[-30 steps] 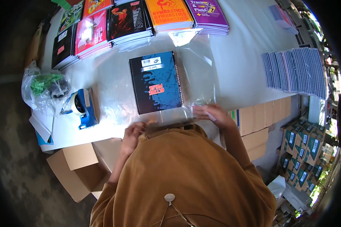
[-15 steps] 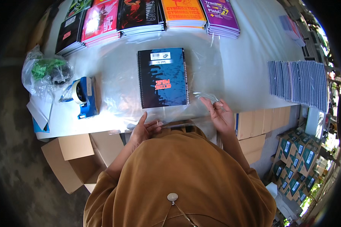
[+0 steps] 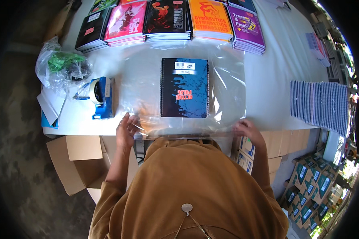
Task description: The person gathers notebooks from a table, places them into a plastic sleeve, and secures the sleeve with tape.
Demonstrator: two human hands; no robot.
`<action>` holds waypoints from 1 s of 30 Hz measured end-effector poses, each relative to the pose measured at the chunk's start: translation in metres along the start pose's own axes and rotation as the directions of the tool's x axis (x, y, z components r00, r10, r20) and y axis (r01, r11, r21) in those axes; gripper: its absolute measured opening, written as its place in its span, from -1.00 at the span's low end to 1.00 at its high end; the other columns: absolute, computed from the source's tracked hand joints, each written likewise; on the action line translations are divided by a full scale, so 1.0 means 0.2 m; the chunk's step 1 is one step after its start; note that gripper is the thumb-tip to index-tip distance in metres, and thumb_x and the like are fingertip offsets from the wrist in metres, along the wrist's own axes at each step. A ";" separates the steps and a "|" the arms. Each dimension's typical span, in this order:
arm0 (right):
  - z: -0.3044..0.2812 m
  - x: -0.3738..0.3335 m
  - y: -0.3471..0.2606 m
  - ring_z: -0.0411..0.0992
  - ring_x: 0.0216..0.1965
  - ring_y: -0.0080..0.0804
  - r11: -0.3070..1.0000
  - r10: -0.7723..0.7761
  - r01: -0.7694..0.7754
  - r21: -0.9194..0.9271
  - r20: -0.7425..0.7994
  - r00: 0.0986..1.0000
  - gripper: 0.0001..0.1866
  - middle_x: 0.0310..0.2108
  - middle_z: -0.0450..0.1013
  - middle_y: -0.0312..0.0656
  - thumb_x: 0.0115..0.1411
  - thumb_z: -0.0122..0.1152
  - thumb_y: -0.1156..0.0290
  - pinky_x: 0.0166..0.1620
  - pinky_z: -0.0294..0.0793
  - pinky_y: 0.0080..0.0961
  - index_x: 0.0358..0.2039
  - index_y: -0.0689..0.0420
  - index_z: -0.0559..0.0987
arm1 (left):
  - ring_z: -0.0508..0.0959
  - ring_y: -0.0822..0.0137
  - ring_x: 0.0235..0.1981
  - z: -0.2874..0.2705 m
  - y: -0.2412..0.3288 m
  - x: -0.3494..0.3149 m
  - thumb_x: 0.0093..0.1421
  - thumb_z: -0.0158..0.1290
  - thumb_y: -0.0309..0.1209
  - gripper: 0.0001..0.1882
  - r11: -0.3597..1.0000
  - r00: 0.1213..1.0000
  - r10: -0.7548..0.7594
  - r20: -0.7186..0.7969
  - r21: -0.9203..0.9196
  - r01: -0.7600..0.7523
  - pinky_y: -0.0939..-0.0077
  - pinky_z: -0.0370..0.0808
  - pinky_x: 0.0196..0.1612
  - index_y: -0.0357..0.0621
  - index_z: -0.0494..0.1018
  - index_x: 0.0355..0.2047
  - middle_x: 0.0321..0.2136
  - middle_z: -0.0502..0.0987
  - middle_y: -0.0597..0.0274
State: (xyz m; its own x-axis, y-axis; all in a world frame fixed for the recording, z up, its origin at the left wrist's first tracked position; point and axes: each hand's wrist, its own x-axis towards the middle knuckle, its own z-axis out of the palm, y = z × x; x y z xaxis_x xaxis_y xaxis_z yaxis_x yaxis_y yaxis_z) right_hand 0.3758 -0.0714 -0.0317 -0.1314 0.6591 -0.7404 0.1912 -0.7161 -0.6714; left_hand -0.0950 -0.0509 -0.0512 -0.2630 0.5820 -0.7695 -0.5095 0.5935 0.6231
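A spiral-bound notebook (image 3: 184, 88) with a black and blue cover lies flat on a wide sheet of clear plastic film (image 3: 229, 85); its cover print faces away from me. At the near left corner of the film, my left hand (image 3: 127, 129) has its fingers closed on the edge. My right hand (image 3: 249, 131) pinches the near right edge, its fingertips slightly blurred. Between the two hands the film's near edge stretches along the table's front, close to my body.
Stacks of colourful spiral notebooks (image 3: 167, 20) line the table's far side. To the left stand a blue tape dispenser (image 3: 103, 97) and a clear bag with green material (image 3: 64, 65). A notebook row (image 3: 319, 105) lies right. Cardboard boxes (image 3: 81, 163) sit below the table's front edge.
My hands have moved apart, the left one leftward, the right one to the right and down. The film now lies spread wider between them. My view has shifted a little.
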 end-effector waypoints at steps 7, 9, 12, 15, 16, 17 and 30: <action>-0.04 0.27 -0.21 0.43 -0.23 -0.48 0.993 -0.085 0.100 0.059 -0.225 0.971 -0.50 -0.25 0.44 -0.22 0.12 0.17 0.08 -0.23 0.42 -0.55 -0.07 0.15 0.31 | 0.49 0.45 -0.37 0.03 0.13 -0.10 0.10 0.07 -0.51 -0.94 0.872 0.780 0.120 0.614 0.310 -0.378 0.60 0.38 -0.23 -0.19 0.40 -0.44 -0.47 0.51 0.23; -0.03 0.33 -0.21 0.43 -0.22 -0.48 0.986 -0.126 0.153 0.073 -0.288 0.949 -0.45 -0.24 0.44 -0.20 0.08 0.21 0.07 -0.23 0.41 -0.56 -0.05 0.17 0.31 | 0.50 0.41 -0.30 0.01 0.16 -0.07 0.10 0.12 -0.32 -0.72 0.831 0.831 0.142 0.538 0.391 -0.395 0.53 0.37 -0.20 -0.21 0.40 -0.24 -0.40 0.52 0.20; -0.02 0.50 -0.15 0.43 -0.23 -0.52 0.942 -0.330 0.305 -0.140 -0.544 0.771 -0.32 -0.23 0.44 -0.17 0.02 0.28 0.05 -0.25 0.40 -0.61 0.03 0.21 0.29 | 0.51 0.32 -0.25 0.14 0.27 -0.06 0.06 0.09 0.02 -0.28 0.757 0.905 0.147 0.400 0.544 -0.363 0.41 0.36 -0.17 -0.27 0.23 0.06 -0.31 0.53 0.12; -0.01 0.60 -0.19 0.40 -0.29 -0.57 0.882 -0.462 0.389 -0.264 -0.639 0.614 -0.25 -0.27 0.44 -0.18 -0.02 0.32 0.07 -0.28 0.38 -0.65 0.06 0.27 0.29 | 0.52 0.37 -0.38 0.28 0.35 -0.04 0.11 0.07 -0.07 -0.44 0.683 0.897 0.160 0.412 0.610 -0.402 0.51 0.39 -0.24 -0.28 0.35 -0.05 -0.38 0.54 0.14; -0.01 0.61 -0.21 0.39 -0.33 -0.59 0.890 -0.421 0.433 -0.140 -0.614 0.667 -0.27 -0.32 0.45 -0.19 -0.02 0.33 0.10 -0.29 0.37 -0.65 0.05 0.31 0.33 | 0.52 0.37 -0.38 0.30 0.35 -0.01 0.11 0.07 -0.07 -0.44 0.683 0.891 0.156 0.425 0.605 -0.409 0.51 0.39 -0.24 -0.28 0.35 -0.05 -0.38 0.54 0.14; 0.01 0.57 -0.28 0.39 -0.33 -0.59 0.889 -0.425 0.435 -0.145 -0.618 0.662 -0.27 -0.32 0.45 -0.19 -0.02 0.33 0.10 -0.29 0.37 -0.65 0.05 0.31 0.33 | 0.52 0.40 -0.41 0.29 0.36 0.03 0.15 0.03 -0.14 -0.58 0.629 0.869 0.084 0.487 0.651 -0.425 0.54 0.39 -0.28 -0.25 0.41 -0.15 -0.42 0.54 0.18; 0.04 0.27 -0.64 0.27 -0.14 -0.44 0.728 -0.474 0.430 -0.534 0.060 0.878 -0.79 -0.10 0.36 -0.11 0.03 0.25 0.37 -0.09 0.25 -0.49 -0.54 0.26 0.49 | 0.42 0.40 -0.13 0.40 0.49 0.09 0.11 0.00 -0.44 -0.92 0.602 0.601 0.352 0.717 0.318 -0.732 0.52 0.31 -0.08 -0.12 0.40 -0.51 -0.05 0.40 0.17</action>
State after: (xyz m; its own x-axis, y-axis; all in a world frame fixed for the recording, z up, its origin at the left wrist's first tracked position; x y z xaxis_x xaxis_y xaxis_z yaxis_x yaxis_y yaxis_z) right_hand 0.3370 0.0552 0.0138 -0.2647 0.9045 -0.3342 0.6020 -0.1157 -0.7900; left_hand -0.0841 0.0623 0.0086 0.2505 0.9575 -0.1428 0.1464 0.1083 0.9833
